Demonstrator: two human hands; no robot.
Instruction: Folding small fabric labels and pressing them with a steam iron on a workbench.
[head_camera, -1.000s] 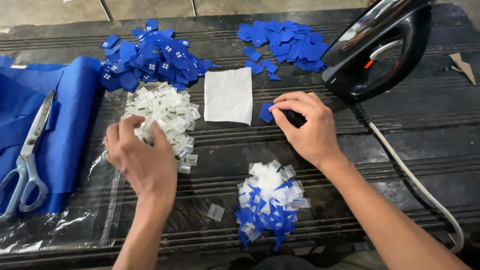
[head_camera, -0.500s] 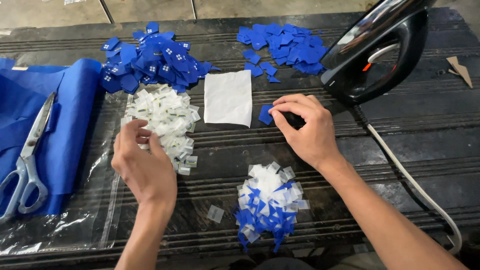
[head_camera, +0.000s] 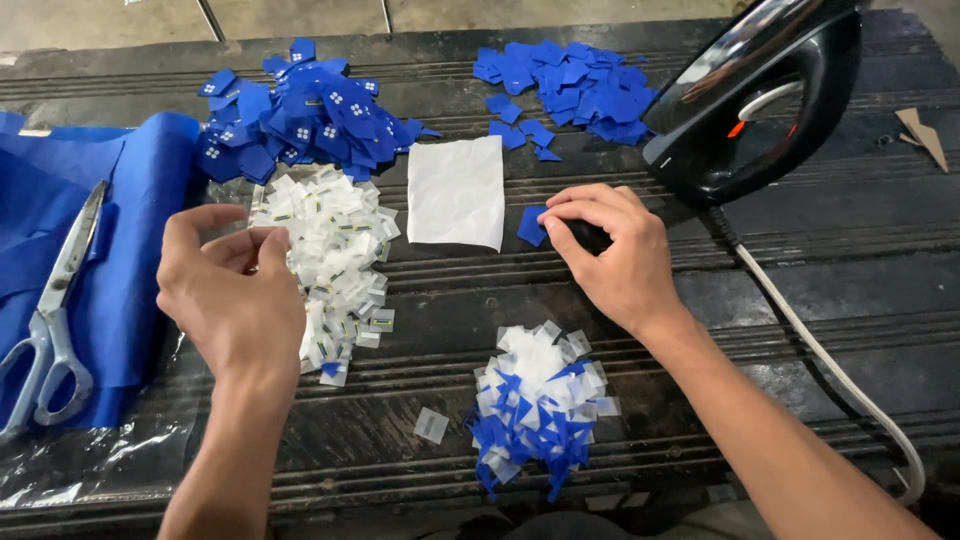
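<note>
My left hand (head_camera: 235, 295) is raised over the left edge of a heap of small clear white label pieces (head_camera: 335, 245), and its thumb and fingers pinch one of them. My right hand (head_camera: 610, 250) rests on the dark table with its fingertips pressing a small blue fabric piece (head_camera: 531, 226). That piece lies just right of a white paper sheet (head_camera: 457, 191). A mixed pile of blue and white pieces (head_camera: 538, 400) sits near the front edge, between my forearms.
A black iron (head_camera: 760, 95) stands at the back right, and its white cord (head_camera: 830, 360) runs down the right side. Two piles of blue fabric pieces (head_camera: 300, 110) (head_camera: 570, 80) lie at the back. Scissors (head_camera: 55, 310) rest on blue cloth (head_camera: 120, 260) at left.
My left hand has drawn left and lifted off the white heap with a piece pinched in its fingers. My right hand has stayed on the blue piece.
</note>
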